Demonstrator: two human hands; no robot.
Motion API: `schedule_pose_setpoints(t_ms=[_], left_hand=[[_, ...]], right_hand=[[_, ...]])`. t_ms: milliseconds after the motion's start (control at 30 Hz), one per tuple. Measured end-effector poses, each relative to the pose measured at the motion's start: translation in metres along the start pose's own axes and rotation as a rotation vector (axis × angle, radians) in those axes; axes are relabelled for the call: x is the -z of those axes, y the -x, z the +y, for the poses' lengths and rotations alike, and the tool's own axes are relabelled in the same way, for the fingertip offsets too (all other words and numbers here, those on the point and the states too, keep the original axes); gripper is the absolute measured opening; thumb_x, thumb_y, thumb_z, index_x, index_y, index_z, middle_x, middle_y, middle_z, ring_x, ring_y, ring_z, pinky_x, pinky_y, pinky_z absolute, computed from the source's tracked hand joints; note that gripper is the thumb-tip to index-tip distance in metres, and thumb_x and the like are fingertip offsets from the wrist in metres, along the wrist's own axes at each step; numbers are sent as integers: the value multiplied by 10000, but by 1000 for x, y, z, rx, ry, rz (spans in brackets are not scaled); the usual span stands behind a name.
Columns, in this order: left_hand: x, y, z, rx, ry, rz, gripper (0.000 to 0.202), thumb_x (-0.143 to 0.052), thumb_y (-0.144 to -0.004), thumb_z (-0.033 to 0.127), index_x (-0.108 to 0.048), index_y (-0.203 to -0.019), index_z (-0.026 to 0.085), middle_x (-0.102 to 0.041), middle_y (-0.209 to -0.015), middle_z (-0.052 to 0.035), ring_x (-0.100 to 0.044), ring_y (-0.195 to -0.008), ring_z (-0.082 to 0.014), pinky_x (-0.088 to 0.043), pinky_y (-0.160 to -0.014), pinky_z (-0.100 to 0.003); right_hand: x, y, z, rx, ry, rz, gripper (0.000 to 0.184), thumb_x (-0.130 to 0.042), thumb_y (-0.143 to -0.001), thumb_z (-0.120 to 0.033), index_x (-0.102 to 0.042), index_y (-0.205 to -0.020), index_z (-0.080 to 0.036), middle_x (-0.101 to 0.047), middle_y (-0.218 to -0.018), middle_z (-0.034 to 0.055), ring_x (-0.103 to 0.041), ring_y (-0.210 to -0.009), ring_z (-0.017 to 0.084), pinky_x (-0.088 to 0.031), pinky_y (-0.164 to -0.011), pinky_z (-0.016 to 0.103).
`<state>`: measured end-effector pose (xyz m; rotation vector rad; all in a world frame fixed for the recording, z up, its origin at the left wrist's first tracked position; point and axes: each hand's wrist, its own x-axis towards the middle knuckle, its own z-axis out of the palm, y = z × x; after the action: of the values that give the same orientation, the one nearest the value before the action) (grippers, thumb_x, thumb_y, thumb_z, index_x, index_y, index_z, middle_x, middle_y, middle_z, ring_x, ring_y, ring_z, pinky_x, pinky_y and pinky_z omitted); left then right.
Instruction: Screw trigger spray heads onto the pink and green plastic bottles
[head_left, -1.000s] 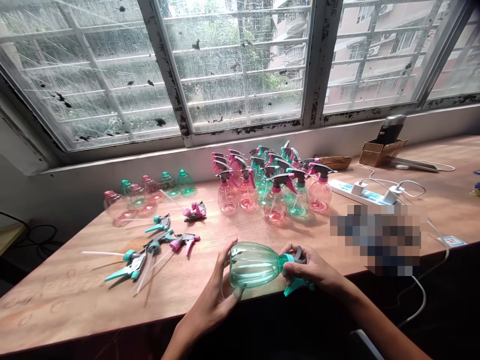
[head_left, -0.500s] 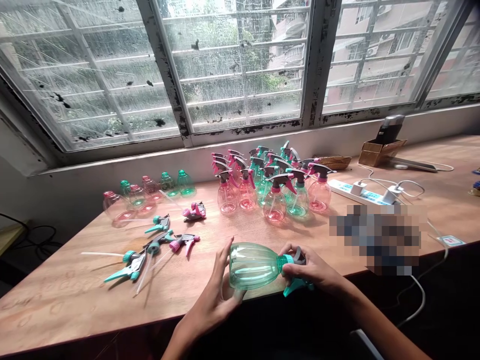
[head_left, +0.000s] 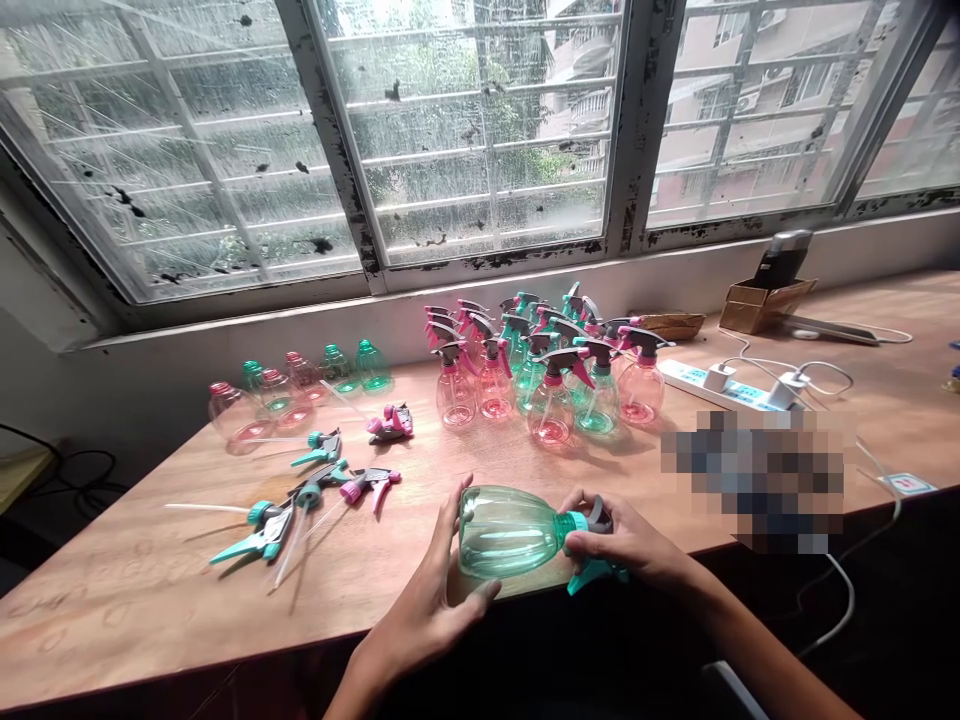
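A clear green spray bottle [head_left: 508, 535] lies sideways in the air just over the table's front edge, its base to the left. My left hand [head_left: 439, 595] cups that base, fingers behind it and thumb along the lower side. With thumb and fingers, my right hand [head_left: 637, 540] pinches the teal collar of the spray head [head_left: 596, 577], which sits on the bottle's neck with its trigger pointing down. Left of the hands lie several loose spray heads with tubes, among them a teal one [head_left: 262, 530] and a pink one [head_left: 369, 485].
Several pink and green bottles with spray heads [head_left: 551, 420] stand grouped near the window wall. Several bottles without heads [head_left: 240, 425] stand at the back left. On the right are a power strip [head_left: 739, 388], a cardboard box [head_left: 761, 305] and a blurred patch [head_left: 757, 480].
My left thumb has shifted slightly outward along the bottle's lower side. The bottle and my right hand have barely moved.
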<state>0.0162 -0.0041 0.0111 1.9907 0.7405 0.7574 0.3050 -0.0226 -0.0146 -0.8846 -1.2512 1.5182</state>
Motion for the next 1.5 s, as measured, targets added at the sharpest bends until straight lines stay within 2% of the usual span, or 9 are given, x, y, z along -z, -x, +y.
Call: schedule_pose_setpoints(t_ms=[167, 333, 433, 567, 700, 900, 1033, 1200, 1500], left_hand=[[1, 0, -5, -35, -46, 21, 793, -550, -1001, 268, -36, -1591, 398, -23, -1700, -42, -40, -1561, -335, -207, -1234, -560], [-2, 1, -12, -58, 10, 21, 752, -516, -1022, 283, -33, -1586, 404, -41, -1700, -70, -140, -1550, -343, -280, -1213, -538], [-2, 1, -10, -25, -1, 23, 861, -591, -989, 291, 19, -1588, 394, -48, -1702, -82, -148, -1550, -331, -217, -1233, -542], [-1, 0, -5, 5, -84, 31, 915, -620, -970, 286, 41, -1599, 352, -16, -1707, -80, -23, -1564, -327, -83, -1248, -568], [1, -1, -4, -21, -59, 28, 872, -617, -968, 277, -26, -1606, 340, -20, -1702, -75, -69, -1557, -349, -159, -1247, -549], [-1, -2, -12, -55, 28, 49, 746, -558, -1005, 294, -106, -1592, 378, -62, -1697, -71, -27, -1560, -348, -211, -1232, -558], [-4, -1, -13, -42, 163, 11, 786, -566, -1006, 284, -45, -1575, 434, -53, -1700, -67, -146, -1549, -342, -293, -1206, -542], [-1, 1, -10, 21, 40, 19, 944, -648, -955, 254, 36, -1591, 396, -65, -1701, -86, -127, -1552, -341, -167, -1237, -583], [-1, -2, -1, -58, -29, 56, 883, -645, -951, 261, -58, -1600, 385, -20, -1694, -62, -73, -1553, -361, -212, -1237, -543]], right_hand=[[1, 0, 0, 11, -23, -14, 358, -839, -800, -354, -593, -991, -177, -757, -710, -1, -723, -628, 160, -564, -631, 261], [2, -1, 2, 20, -47, -16, 356, -828, -809, -362, -579, -989, -182, -753, -713, 0, -720, -622, 167, -571, -631, 280], [1, -1, 2, 14, -22, -16, 366, -836, -800, -363, -583, -989, -179, -754, -716, 0, -721, -631, 163, -566, -636, 269], [-1, 1, -1, -1, 15, 0, 390, -852, -778, -376, -586, -988, -183, -754, -712, -5, -723, -638, 163, -555, -626, 253], [-1, 2, -2, 2, 40, 3, 388, -855, -772, -380, -594, -985, -188, -752, -711, -5, -724, -641, 170, -551, -618, 253], [0, 1, -2, 1, 41, 2, 404, -856, -762, -411, -597, -981, -191, -752, -723, 2, -735, -652, 197, -569, -626, 286], [0, 1, -2, 11, 54, -9, 386, -844, -779, -410, -596, -979, -192, -749, -718, -1, -732, -655, 189, -563, -628, 275], [-1, 2, -3, 16, 79, 3, 384, -854, -773, -388, -603, -982, -187, -741, -713, -12, -716, -644, 165, -535, -611, 239], [-2, 2, -4, 1, 47, 3, 421, -873, -737, -406, -600, -970, -186, -729, -694, -12, -728, -629, 186, -562, -596, 265]])
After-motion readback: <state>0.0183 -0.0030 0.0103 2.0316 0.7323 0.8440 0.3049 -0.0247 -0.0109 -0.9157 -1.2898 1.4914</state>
